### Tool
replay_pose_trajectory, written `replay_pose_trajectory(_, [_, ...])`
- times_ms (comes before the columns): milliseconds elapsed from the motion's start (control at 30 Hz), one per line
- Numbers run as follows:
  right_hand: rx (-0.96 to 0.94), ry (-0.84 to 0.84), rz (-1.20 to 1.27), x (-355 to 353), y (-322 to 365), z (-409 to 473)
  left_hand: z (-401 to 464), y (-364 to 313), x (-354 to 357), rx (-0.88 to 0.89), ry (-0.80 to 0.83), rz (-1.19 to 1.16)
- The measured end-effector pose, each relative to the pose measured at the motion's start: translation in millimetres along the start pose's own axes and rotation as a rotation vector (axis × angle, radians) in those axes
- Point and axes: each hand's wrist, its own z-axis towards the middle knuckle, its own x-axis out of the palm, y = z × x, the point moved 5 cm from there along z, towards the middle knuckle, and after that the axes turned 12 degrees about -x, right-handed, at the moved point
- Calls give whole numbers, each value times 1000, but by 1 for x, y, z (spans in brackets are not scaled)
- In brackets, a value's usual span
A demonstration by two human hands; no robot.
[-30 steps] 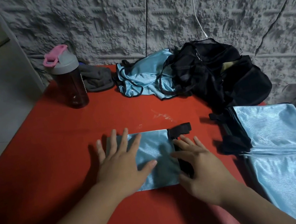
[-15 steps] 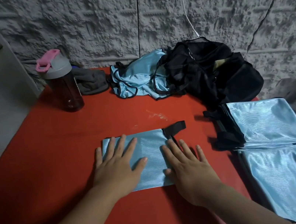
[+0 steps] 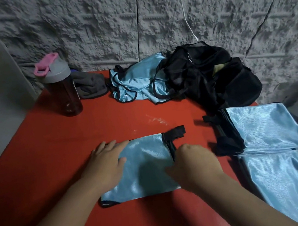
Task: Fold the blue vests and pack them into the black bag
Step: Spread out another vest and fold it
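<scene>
A person's left hand (image 3: 106, 163) lies flat, fingers straight and together, on the left part of a shiny light-blue folded vest with black trim (image 3: 146, 164) spread on a red surface (image 3: 54, 159). The right hand (image 3: 195, 161) sits at the vest's right edge, its fingers curled down at the black trim; whether they actually pinch the cloth cannot be told from this angle. A short black strap end (image 3: 175, 132) sticks out at the vest's far right corner. Farther back, a crumpled light-blue vest with black edging (image 3: 139, 81) lies against an open black fabric bag (image 3: 216, 74) that stands by the rough grey wall (image 3: 91, 24). To the right, a pile of flat light-blue vests (image 3: 269, 129) rests near the surface's edge, with another blue sheet of fabric (image 3: 296, 183) in front of it. At the back left stand a dark translucent bottle with a grey lid and pink cap (image 3: 60, 87) and, just beside it, a bunched grey cloth (image 3: 89, 85). A white cable (image 3: 185, 9) hangs down the wall towards the bag.
</scene>
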Motion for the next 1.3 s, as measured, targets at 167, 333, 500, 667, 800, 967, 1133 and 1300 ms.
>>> replay_pose_trajectory(167, [-61,191,44,26,12,-18,2,9,-6,73,-97,6])
replay_pose_trajectory(333, [27,111,66,18,-5,-10,2,12,-14,-30,-151,126])
replay_pose_trajectory(500, [69,32,90,12,-27,13,-16,-8,-19,-153,33,171])
replay_pose_trajectory(667, [20,32,207,3,-30,33,-52,-40,17,-165,404,73])
replay_pose_trajectory(800, [-107,10,329,7,-14,51,-86,-73,47,-156,793,-183])
replay_pose_trajectory(967, [-154,-112,438,1,-14,53,-66,-83,9,-122,460,-435])
replay_pose_trajectory(1133, [109,-152,242,-6,-56,21,-30,-61,-18,-140,-173,129])
replay_pose_trajectory(1300, [222,21,87,16,-81,-20,-22,-67,4,-234,-66,168])
